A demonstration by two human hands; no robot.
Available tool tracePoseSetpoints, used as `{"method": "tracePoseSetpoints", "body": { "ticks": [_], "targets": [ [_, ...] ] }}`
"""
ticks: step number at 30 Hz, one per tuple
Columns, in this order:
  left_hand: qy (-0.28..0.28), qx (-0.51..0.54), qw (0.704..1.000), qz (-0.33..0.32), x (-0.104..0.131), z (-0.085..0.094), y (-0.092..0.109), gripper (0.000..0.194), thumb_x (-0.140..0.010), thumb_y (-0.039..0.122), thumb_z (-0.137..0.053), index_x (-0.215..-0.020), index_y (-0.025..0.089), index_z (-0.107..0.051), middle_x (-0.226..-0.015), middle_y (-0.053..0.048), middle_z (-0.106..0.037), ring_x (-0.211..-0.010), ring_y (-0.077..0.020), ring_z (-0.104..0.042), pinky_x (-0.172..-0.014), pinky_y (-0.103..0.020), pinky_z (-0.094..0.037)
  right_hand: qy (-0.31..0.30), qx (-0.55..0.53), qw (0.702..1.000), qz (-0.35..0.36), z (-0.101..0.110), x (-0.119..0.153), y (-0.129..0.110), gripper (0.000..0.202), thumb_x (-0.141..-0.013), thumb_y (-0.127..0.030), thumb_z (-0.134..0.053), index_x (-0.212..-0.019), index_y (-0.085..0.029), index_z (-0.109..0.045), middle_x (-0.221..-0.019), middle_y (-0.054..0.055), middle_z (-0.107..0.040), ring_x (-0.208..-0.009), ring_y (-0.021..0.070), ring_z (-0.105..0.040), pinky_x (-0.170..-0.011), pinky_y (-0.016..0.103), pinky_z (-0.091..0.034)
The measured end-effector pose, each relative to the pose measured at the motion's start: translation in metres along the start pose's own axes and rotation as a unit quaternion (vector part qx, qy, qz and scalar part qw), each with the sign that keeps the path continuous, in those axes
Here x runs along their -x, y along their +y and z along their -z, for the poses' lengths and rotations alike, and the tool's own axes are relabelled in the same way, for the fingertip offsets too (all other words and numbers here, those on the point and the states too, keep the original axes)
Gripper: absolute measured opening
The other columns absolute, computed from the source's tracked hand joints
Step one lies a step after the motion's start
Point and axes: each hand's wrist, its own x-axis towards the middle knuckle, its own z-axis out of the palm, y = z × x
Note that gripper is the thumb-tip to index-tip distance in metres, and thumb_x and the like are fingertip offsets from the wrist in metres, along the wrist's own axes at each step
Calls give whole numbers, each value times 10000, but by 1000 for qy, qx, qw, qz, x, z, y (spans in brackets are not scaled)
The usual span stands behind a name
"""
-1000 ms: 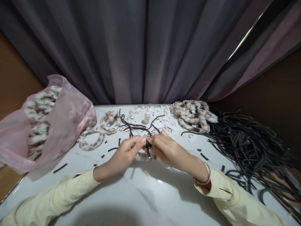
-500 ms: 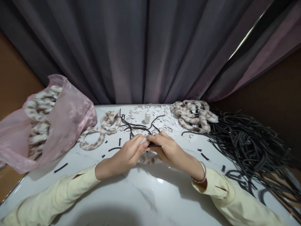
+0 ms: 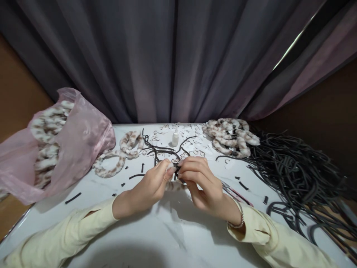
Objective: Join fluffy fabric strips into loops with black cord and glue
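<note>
Between the forearms, the bench (image 3: 136, 238) shows its marbled top; a pink bag (image 3: 89, 130) crowds its left edge, black cords (image 3: 292, 167) its right. The right hand (image 3: 206, 184) has lifted, fingers half-curled at a dark strand (image 3: 176, 168); the left hand (image 3: 152, 182) pinches the fluffy ring (image 3: 175, 186), mid-bench (partly hidden). Scissors (image 3: 237, 195) have come into view.

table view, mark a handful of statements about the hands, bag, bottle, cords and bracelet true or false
1. The white bottle stands upright on the table. True.
2. The big pile of black cords is at the person's left. False: it is at the right.
3. The left hand and right hand are close together. True.
4. The pink bag is shut. False: it gapes, showing fluffy rings.
5. The bracelet circles the right wrist. True.
</note>
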Motion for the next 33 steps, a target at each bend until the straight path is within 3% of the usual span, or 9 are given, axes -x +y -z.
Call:
{"method": "tracePoseSetpoints", "body": {
  "ticks": [7, 15, 20, 23, 26, 29, 33],
  "targets": [
    [-9, 45, 996, 74, 4, -4, 1, 231, -953, 293, -238, -739, 224, -289, -557, 68, -338, -464, -103, -323, -463, -236, -274, -29, 1, 1000, 11, 4, -4, 0, 273, -774, 42, -410, -912, -175, -502, -850, 81, -632, -957, 235, -593, -731, 401, -465],
    [73, -77, 994, 38, -3, -8, -8, 203, -914, 218, -312, -712, 216, -328, -573, 54, -354, -465, -110, -381, -481, -239, -289, -10, 51, 999, 7, -6, 8, 3, 336, -742, 52, -369, -936, -198, -483, -950, 88, -530, -1032, 220, -555, -769, 400, -481],
    [48, -147, 988, -13, -4, -11, -16, 179, -902, 171, -290, -757, 200, -390, -616, 30, -446, -500, -115, -443, -494, -237, -326, 2, 19, 1000, 2, -9, 12, 6, 324, -748, 52, -354, -918, -189, -490, -977, 93, -526, -1011, 222, -563, -771, 403, -481],
    [-4, -156, 986, -64, -2, -9, -16, 202, -920, 182, -275, -782, 188, -423, -628, 15, -485, -515, -119, -465, -489, -236, -336, 13, -31, 998, -62, -7, 8, 7, 273, -802, 11, -361, -908, -200, -499, -985, 95, -546, -971, 205, -569, -737, 360, -492],
    [-39, -152, 979, -132, -1, -5, -15, 217, -931, 186, -268, -788, 184, -430, -634, 12, -500, -511, -113, -464, -488, -229, -347, 21, -87, 978, -189, -5, 4, 6, 165, -848, -70, -403, -865, -196, -509, -879, 64, -578, -796, 161, -571, -652, 291, -478],
    [-48, -162, 968, -187, 0, -2, -14, 217, -914, 141, -271, -760, 185, -416, -614, 16, -486, -496, -109, -446, -482, -227, -354, -8, -141, 933, -331, -5, 0, 7, 73, -856, -183, -482, -785, -183, -498, -726, 11, -547, -615, 114, -499, -547, 233, -417],
    [-62, -188, 953, -231, 1, 0, -15, 214, -853, 55, -284, -751, 184, -421, -592, 16, -478, -480, -108, -425, -455, -229, -335, -59, -259, 864, -428, -1, -6, 7, 166, -821, -249, -553, -715, -178, -447, -600, -48, -431, -513, 72, -389, -460, 192, -317]
  ]
}}
